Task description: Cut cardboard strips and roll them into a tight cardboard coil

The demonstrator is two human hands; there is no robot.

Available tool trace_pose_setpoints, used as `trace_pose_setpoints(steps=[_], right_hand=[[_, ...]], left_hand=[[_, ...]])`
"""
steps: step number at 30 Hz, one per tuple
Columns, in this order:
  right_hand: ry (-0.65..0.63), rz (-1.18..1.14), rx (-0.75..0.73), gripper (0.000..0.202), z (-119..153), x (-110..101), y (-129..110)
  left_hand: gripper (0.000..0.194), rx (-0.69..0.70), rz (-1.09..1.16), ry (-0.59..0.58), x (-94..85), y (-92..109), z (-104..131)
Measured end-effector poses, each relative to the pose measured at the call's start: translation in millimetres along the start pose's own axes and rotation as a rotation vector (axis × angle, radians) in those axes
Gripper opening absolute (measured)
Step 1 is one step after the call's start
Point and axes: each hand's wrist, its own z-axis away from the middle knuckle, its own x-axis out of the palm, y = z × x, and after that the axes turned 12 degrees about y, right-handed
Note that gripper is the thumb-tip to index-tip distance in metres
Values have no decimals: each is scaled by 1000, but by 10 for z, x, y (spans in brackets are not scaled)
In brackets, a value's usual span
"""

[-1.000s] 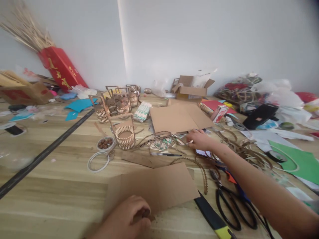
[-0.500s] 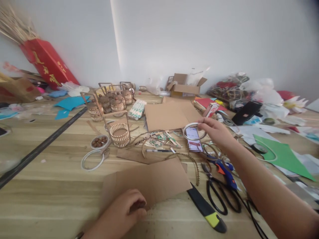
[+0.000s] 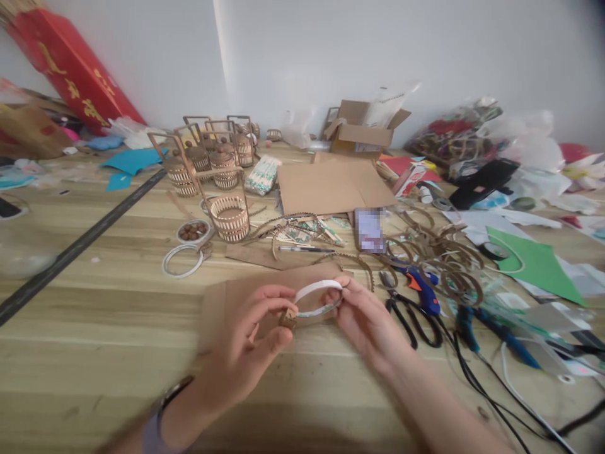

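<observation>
My right hand (image 3: 366, 321) grips a white tape roll (image 3: 319, 287) by its right side, thumb and fingers closed on the ring. The roll is held tilted above a flat piece of brown cardboard (image 3: 222, 315). My left hand (image 3: 250, 334) is at the roll's left side, fingers curled round a small brown tab (image 3: 287, 318) at the ring's edge. Its thumb lies just below that tab; how firmly they press on it is hard to see. A second white tape roll (image 3: 182, 261) lies on the table to the left, beside a dish of brown beads (image 3: 193, 231).
Small handled baskets (image 3: 230, 217) stand at back left. Scissors (image 3: 413, 315), a blue glue gun (image 3: 425, 293) and curled brown strips (image 3: 454, 258) lie to the right. A phone (image 3: 369, 230), a pen (image 3: 306, 249) and a large cardboard sheet (image 3: 331, 186) lie ahead.
My right hand has brought the tape roll from over the phone down to the near cardboard. My left hand has risen from the cardboard to the roll. The view has shifted slightly.
</observation>
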Motion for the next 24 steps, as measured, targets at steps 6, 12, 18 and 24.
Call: trace_pose_setpoints(steps=[6, 12, 18, 24], right_hand=[[-27, -124, 55, 23, 144, 84, 173], [-72, -43, 171, 24, 259, 89, 363], [-127, 235, -45, 40, 184, -60, 320], [-242, 696, -385, 29, 98, -174, 116]], left_hand=[[23, 273, -228, 8, 183, -67, 60], [41, 342, -215, -262, 342, -187, 59], [36, 453, -333, -299, 280, -217, 104], [26, 558, -426, -399, 238, -190, 98]])
